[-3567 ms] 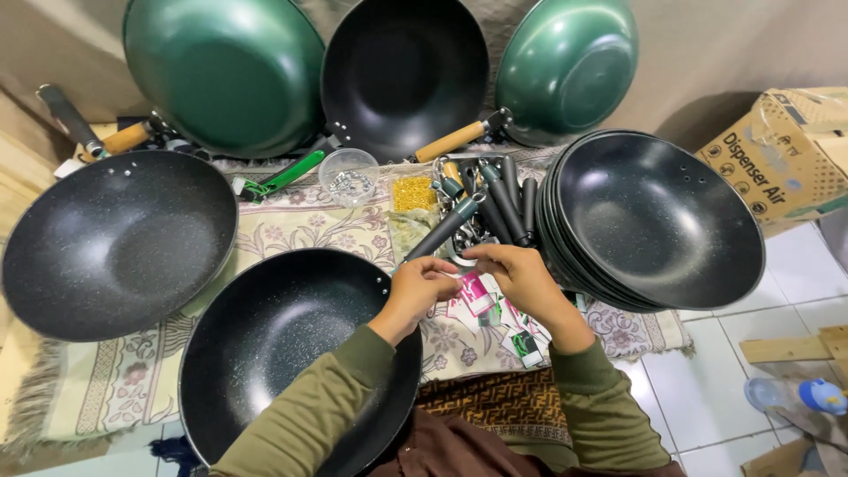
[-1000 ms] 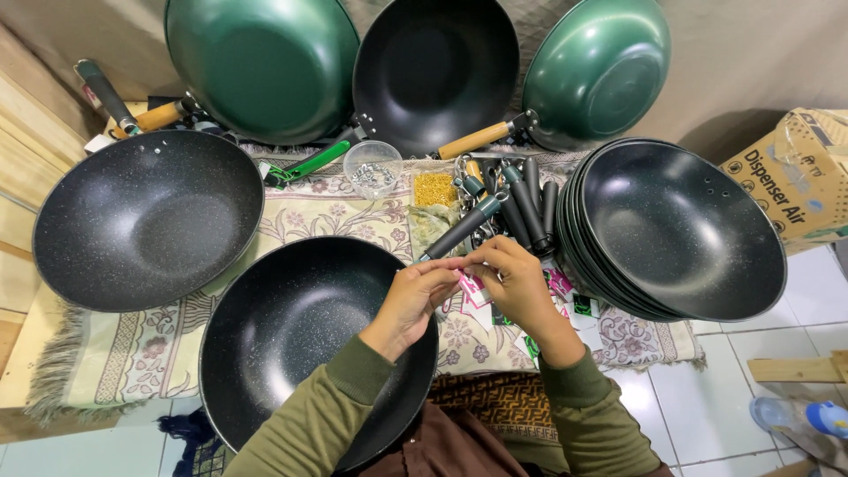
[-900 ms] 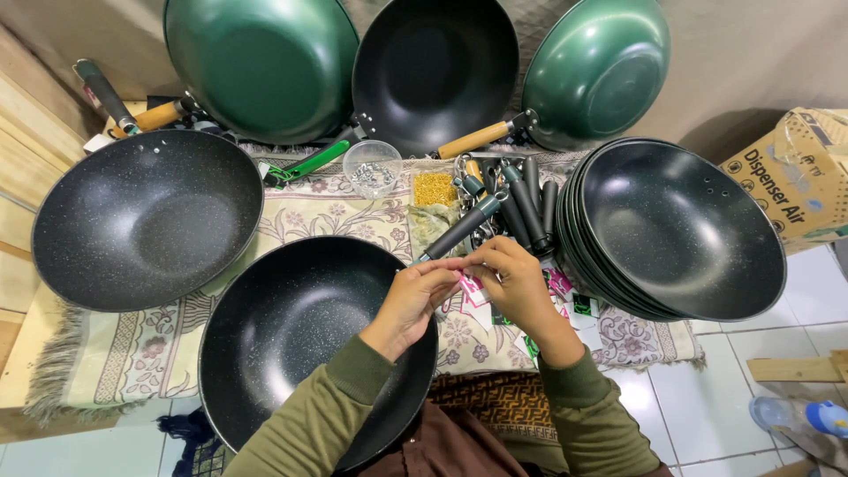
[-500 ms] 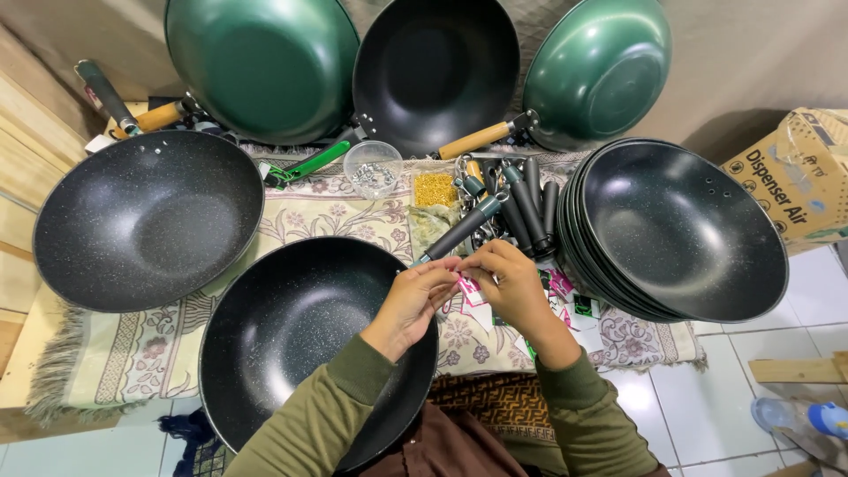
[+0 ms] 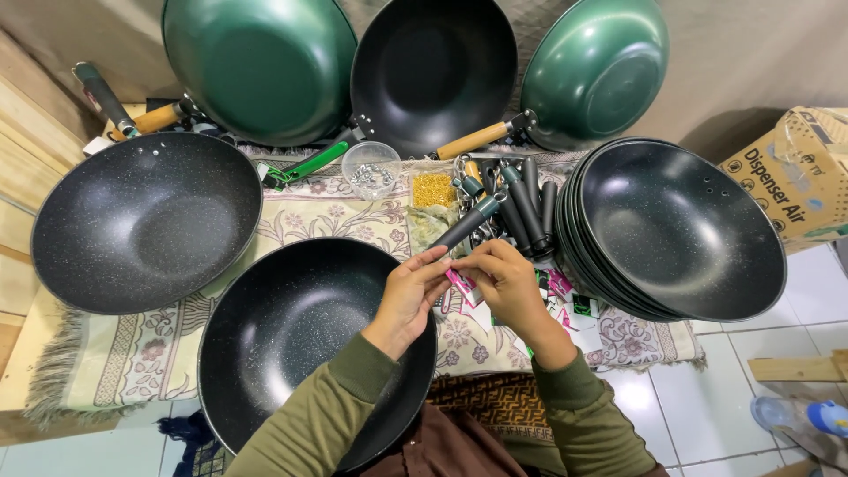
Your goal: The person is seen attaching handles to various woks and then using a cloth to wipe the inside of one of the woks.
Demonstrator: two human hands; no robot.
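Both hands (image 5: 459, 283) pinch a small pink paper tag (image 5: 460, 282) above a speckled black wok (image 5: 300, 344).

Patterned mat (image 5: 115, 353) on tiled floor (image 5: 715, 415); carries black woks (image 5: 146, 221), handles (image 5: 521, 208), tags (image 5: 565, 305).

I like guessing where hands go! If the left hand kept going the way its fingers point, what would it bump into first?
The left hand points up and to the right, so it would probably meet the right hand and the small pink tag pinched between them almost at once. Beyond those lies the dark pan handle.
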